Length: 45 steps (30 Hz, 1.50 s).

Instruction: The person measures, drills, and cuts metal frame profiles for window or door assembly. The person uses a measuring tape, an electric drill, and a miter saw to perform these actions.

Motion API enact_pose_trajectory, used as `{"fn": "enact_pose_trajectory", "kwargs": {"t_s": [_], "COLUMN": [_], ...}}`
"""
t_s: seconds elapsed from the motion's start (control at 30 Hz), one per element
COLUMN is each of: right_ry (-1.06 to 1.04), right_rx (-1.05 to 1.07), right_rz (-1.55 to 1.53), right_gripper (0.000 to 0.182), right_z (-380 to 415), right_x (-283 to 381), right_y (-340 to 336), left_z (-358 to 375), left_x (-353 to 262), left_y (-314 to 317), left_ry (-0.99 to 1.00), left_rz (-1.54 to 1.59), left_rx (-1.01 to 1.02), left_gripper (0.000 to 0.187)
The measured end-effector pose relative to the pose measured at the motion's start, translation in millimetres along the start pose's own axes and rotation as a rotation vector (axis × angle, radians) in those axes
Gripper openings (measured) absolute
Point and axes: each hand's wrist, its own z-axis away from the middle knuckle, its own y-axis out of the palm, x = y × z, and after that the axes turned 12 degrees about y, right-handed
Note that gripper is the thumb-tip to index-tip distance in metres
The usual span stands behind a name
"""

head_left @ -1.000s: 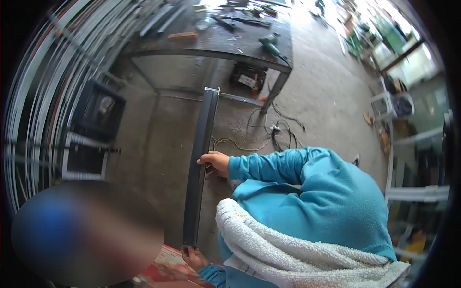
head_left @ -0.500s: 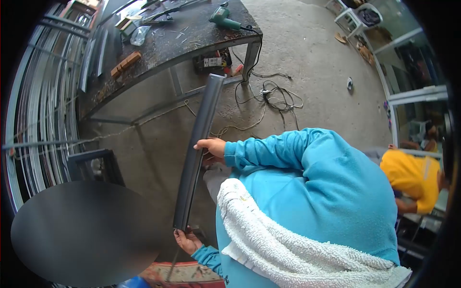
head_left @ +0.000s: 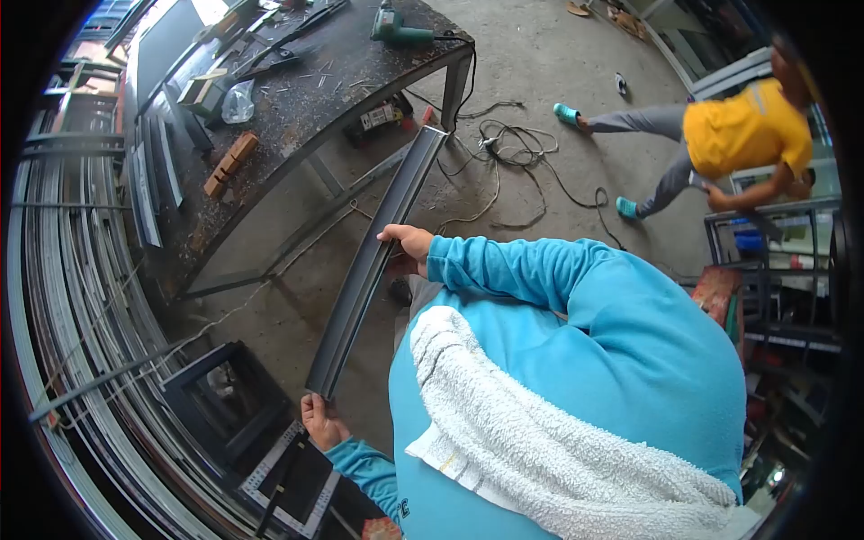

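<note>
A long dark grey metal profile (head_left: 371,270) with a channel along its length slants across the middle of the view. My right hand (head_left: 409,245) is closed on its edge, a little above its midpoint, thumb on top. At its lower end my left hand (head_left: 324,423) pinches the corner between thumb and fingers. Both arms are in blue sleeves, and a white towel (head_left: 540,432) hangs over the blue top. The fingers under the profile are partly hidden.
A dark workbench (head_left: 297,117) holds a green power tool (head_left: 402,31) and an orange block (head_left: 231,165). Cables (head_left: 517,148) lie on the floor. Stacked metal profiles (head_left: 81,297) and a dark frame (head_left: 220,396) stand left. A person in yellow (head_left: 742,130) is at the right.
The view has turned. The profile's lower end and my left hand have shifted left and up, my right hand slightly up. The person in yellow now shows with both legs, higher up.
</note>
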Motion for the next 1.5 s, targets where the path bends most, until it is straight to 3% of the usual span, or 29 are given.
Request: {"fn": "enact_pose_trajectory", "kwargs": {"t_s": [0.1, 0.23, 0.3, 0.4, 0.5, 0.53, 0.6, 0.7, 0.8, 0.9, 1.03, 1.1, 1.17, 1.23, 1.3, 1.37, 1.43, 1.5], "right_ry": [-0.038, -0.063, -0.184, -0.208, -0.255, -0.298, -0.336, -0.332, -0.318, -0.357, -0.544, -0.486, -0.723, -0.817, -0.644, -0.751, -0.734, -0.808], "right_rx": [0.036, 0.083, 0.051, 0.016, -0.016, -0.021, -0.005, 0.063, 0.193, 0.339, 0.230, 0.000, -0.129, 0.081, -0.061, -0.157, -0.075, -0.165], "right_rz": [-0.105, -0.205, -0.206, -0.189, -0.139, -0.105, -0.029, 0.075, 0.228, 0.597, 1.379, 1.719, 1.638, 1.418, 1.416, 1.468, 1.382, 1.404], "right_gripper": [0.025, 0.021, 0.024, 0.029, 0.032, 0.038, 0.045, 0.048, 0.057, 0.060, 0.062, 0.057, 0.057, 0.058, 0.058, 0.057, 0.058, 0.059], "right_z": [-6, -14, -7, -4, -3, -2, 1, 1, 5, -33, -62, -48, -46, -65, -65, -71, -86, -91], "right_x": [-2, -2, 4, 17, 31, 39, 56, 92, 148, 209, 319, 383, 432, 488, 540, 586, 633, 669], "right_y": [7, 18, 25, 25, 30, 33, 42, 54, 58, 50, 30, 35, 24, 12, 19, 29, 38, 55], "left_z": [-34, -79, -97, -132, -147, -152, -162, -185, -228, -264, -301, -320, -338, -349, -355, -363, -372, -384], "left_x": [-28, -36, -50, -60, -74, -76, -79, -63, -40, -21, -3, 4, 9, 11, 7, 7, 3, 7], "left_y": [23, 6, 34, 34, 105, 133, 182, 226, 238, 251, 268, 267, 283, 301, 315, 330, 343, 349], "left_ry": [0.013, 0.142, 0.193, 0.407, 0.551, 0.543, 0.731, 0.518, 0.448, 0.454, 0.455, 0.456, 0.460, 0.463, 0.465, 0.380, 0.321, 0.371], "left_rz": [0.031, -0.183, -0.291, -0.610, -0.868, -0.893, -1.094, -1.381, -1.322, -1.157, -1.157, -1.212, -1.275, -1.375, -1.480, -1.443, -1.378, -1.425], "left_rx": [-0.139, -0.089, -0.384, -0.102, 0.165, 0.295, 0.658, 0.774, 0.696, 0.626, 0.449, 0.397, 0.363, 0.345, 0.329, 0.377, 0.430, 0.415], "left_gripper": [0.003, 0.011, 0.015, 0.016, 0.019, 0.026, 0.048, 0.064, 0.063, 0.052, 0.053, 0.053, 0.052, 0.051, 0.049, 0.049, 0.048, 0.048]}}
